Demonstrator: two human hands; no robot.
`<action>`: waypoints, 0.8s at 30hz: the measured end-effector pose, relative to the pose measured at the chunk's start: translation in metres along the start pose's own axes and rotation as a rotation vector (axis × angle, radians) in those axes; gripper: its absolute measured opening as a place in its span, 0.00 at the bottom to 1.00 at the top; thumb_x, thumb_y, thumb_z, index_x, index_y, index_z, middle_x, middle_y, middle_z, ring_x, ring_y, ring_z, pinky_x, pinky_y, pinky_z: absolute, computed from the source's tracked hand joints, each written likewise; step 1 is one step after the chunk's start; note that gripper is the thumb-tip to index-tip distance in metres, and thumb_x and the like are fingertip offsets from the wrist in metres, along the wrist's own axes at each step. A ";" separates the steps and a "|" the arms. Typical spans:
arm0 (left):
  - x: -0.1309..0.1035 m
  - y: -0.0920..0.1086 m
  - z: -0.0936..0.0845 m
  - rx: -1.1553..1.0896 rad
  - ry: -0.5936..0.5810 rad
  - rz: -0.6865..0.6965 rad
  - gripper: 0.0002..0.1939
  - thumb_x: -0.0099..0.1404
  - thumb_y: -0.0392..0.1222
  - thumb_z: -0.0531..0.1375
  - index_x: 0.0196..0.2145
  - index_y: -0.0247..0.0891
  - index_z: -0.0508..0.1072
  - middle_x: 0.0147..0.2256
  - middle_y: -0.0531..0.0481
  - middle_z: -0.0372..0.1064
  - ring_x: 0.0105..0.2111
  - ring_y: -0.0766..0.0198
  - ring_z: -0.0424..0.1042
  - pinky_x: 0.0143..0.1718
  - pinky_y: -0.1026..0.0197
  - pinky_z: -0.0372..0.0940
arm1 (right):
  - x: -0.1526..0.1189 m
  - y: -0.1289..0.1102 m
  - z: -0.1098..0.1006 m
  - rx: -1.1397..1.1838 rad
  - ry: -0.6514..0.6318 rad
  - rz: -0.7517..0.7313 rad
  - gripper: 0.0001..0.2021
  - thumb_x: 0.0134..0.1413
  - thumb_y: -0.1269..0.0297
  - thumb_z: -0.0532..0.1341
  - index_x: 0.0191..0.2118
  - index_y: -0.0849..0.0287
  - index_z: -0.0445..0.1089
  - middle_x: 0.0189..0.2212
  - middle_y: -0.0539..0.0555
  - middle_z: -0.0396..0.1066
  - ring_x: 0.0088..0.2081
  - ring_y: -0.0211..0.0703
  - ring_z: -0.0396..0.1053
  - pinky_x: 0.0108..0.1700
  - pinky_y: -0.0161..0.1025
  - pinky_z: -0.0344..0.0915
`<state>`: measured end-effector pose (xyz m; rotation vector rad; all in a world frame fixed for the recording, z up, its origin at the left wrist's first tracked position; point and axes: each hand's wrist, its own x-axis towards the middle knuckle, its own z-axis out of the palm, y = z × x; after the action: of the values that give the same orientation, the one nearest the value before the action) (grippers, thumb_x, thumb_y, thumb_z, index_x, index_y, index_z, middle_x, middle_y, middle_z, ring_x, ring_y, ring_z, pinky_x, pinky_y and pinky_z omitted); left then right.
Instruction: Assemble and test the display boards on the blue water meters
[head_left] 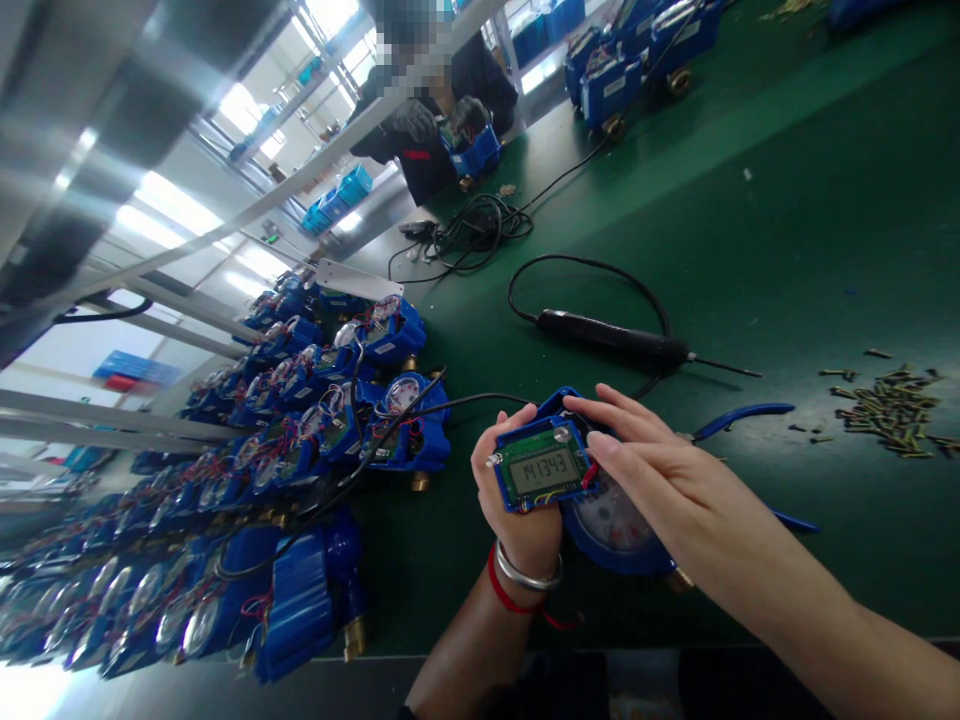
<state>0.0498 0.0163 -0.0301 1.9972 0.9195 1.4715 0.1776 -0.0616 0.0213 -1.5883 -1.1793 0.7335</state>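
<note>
Left hand: the left hand grips the left side of a blue meter near the front edge of the green table, fingers curled tight around its display board, thumb up beside the screen; a bangle and red string sit on the wrist.
Right hand: the right hand lies over the meter's top right, fingers nearly straight and close together, tips touching the board's right edge.
Meter: it rests on the table between both hands, its round dial partly hidden under the right hand; the screen shows digits.
Pliers: blue-handled pliers lie just behind the right hand.
Screwdriver: a black corded screwdriver lies farther back, mid-table.
Screws: a loose pile of screws sits toward the right edge.
Meter rows: many blue meters crowd the left side.
Far end: another person's gloved hands work on a blue part.
</note>
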 end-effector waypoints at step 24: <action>-0.001 -0.003 -0.001 -0.074 -0.020 0.002 0.31 0.54 0.33 0.68 0.54 0.42 0.64 0.49 0.46 0.72 0.51 0.52 0.73 0.63 0.38 0.57 | -0.012 0.012 -0.016 -0.192 0.181 -0.321 0.12 0.63 0.64 0.58 0.50 0.52 0.73 0.63 0.54 0.61 0.65 0.52 0.57 0.63 0.57 0.62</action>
<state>0.0480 0.0170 -0.0325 1.9567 0.8422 1.4622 0.1916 -0.0789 0.0139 -1.5332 -1.3585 0.2697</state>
